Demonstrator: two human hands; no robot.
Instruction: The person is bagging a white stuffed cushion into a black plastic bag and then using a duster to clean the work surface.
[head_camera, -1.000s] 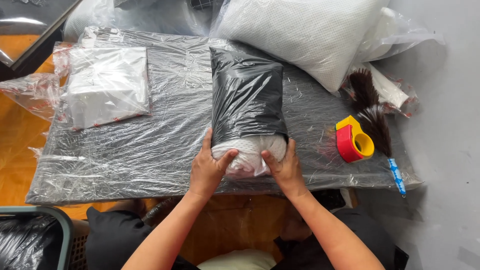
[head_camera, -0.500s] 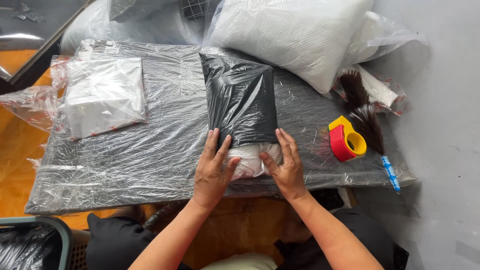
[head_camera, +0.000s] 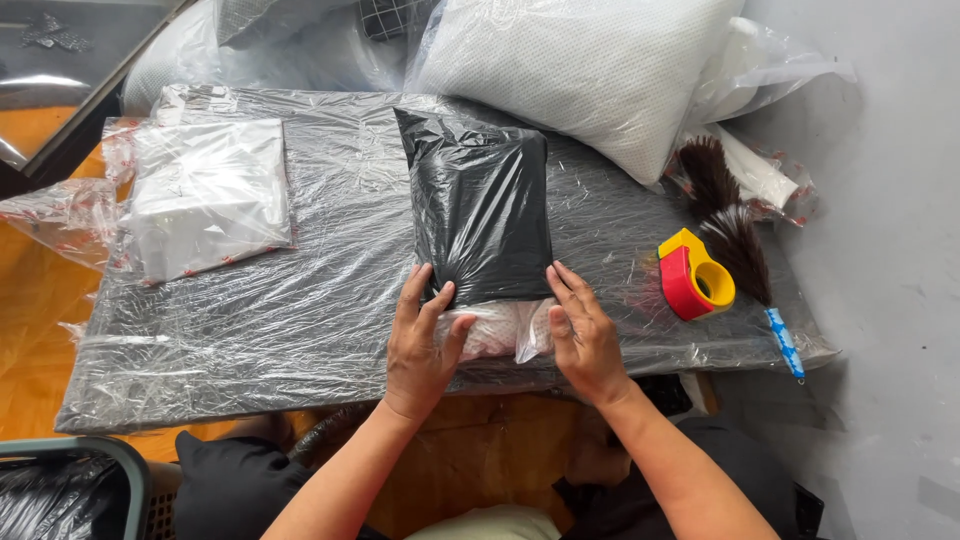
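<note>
A black plastic mailer bag lies flat on a table wrapped in clear film. A white item in clear plastic sticks out of the bag's near end. My left hand presses on the bag's lower left corner, thumb resting on the white item. On the lower right corner lies my right hand, fingers spread flat beside the white item.
A white packet in clear plastic lies at the table's left. A red and yellow tape dispenser sits at the right beside a dark feather duster. A large white cushion in plastic leans at the back. A basket stands lower left.
The bag was standing bulged between both hands; now it is flattened on the table, and my hands have moved from its sides onto its lower corners.
</note>
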